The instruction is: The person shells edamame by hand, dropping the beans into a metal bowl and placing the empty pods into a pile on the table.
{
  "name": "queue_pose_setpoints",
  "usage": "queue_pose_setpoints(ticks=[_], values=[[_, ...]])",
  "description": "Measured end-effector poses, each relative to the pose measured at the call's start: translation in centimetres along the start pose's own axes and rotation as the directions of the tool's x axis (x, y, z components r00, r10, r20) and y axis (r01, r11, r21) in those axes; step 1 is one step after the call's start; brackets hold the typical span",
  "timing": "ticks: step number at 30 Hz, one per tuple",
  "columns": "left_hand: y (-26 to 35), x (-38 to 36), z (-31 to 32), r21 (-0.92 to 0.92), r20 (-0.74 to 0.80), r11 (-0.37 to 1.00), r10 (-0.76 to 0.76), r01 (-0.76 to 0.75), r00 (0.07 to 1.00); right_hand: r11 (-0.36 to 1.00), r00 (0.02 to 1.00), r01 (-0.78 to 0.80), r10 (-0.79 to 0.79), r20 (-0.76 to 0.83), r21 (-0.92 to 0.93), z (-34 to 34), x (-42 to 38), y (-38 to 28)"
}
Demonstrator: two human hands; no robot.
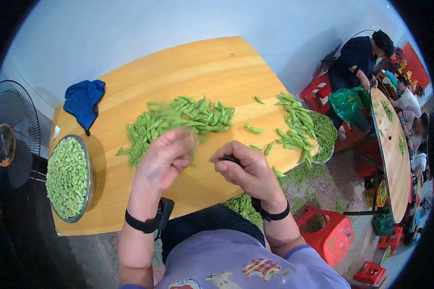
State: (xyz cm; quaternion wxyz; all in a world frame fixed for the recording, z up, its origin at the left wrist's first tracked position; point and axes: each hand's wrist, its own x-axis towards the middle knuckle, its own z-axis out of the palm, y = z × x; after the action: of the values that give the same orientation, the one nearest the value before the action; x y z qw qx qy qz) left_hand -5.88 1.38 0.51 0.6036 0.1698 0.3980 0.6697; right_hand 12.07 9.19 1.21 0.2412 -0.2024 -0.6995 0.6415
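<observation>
My left hand (166, 156), slightly blurred, is closed over the near edge of the table, with a green soybean pod (194, 155) smeared by motion at its fingers. Facing it, my right hand (246, 168) is curled around a small dark tool (230, 159), mostly hidden between thumb and fingers. Just beyond both hands lies a pile of green soybean pods (212, 115), with a green blur over its middle. More pods (294, 125) are heaped at the table's right edge, and a few lie loose between the two heaps.
A metal bowl (88, 176) full of shelled beans (66, 178) stands at the table's left end, near a blue cloth (84, 102) and a fan (15, 132). Right of the wooden table (188, 58) are a red stool (327, 235), a full sack (325, 135), and people at another table (393, 159).
</observation>
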Motion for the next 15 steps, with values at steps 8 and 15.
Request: queue_pose_setpoints(ticks=[8, 15], values=[[-2.5, -0.5, 2.4, 0.157, -0.067, 0.98, 0.13, -0.118, 0.989, 0.997, 1.0, 0.027, -0.026, 0.008, -0.074, -0.1, -0.2, 0.5], [-2.9, -0.9, 3.7, 0.194, -0.125, 0.965, 0.203, -0.176, 0.971, 0.981, 0.997, 0.064, -0.073, -0.039, -0.181, -0.3, -0.9, 0.3]])
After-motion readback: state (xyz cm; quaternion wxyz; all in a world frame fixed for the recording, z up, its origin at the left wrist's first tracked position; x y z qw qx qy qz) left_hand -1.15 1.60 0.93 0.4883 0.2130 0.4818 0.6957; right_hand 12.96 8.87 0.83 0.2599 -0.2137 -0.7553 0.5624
